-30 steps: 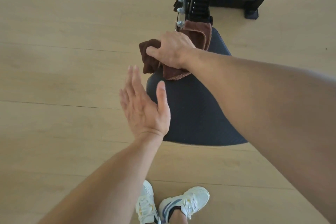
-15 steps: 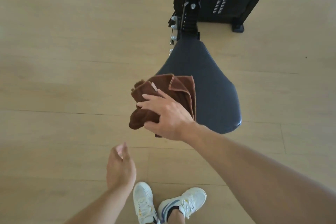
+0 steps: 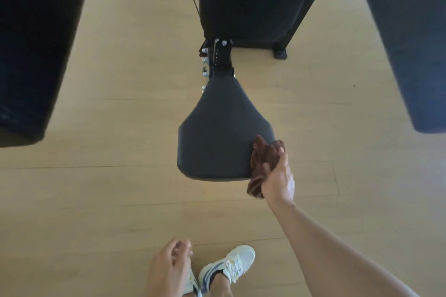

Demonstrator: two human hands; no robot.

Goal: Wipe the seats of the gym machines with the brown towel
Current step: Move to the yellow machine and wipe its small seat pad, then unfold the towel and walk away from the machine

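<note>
brown soft cloth towel (image 3: 261,164) is now bunched in the right hand (image 3: 278,179), at the near right corner of the dark grey padded seat of the gym machine (image 3: 217,132), and it hangs partly over the edge. half a second before, the towel lay spread on the near left part of the seat, and one second before it was far up by the black metal seat post (image 3: 220,60). so the stroke went from back to front and then across to the right; i judge this seat is nearly finished and the hand is leaving it. the right fingers close firmly around the towel. the left hand (image 3: 169,270) has dropped low near the white sneakers (image 3: 224,270), loosely curled and holding nothing.

the seat surface looks matte and even; i cannot tell if it is damp. the pale wooden plank floor (image 3: 108,140) is bare around the machine, and dark blurred pads stand at both sides of the view.
</note>
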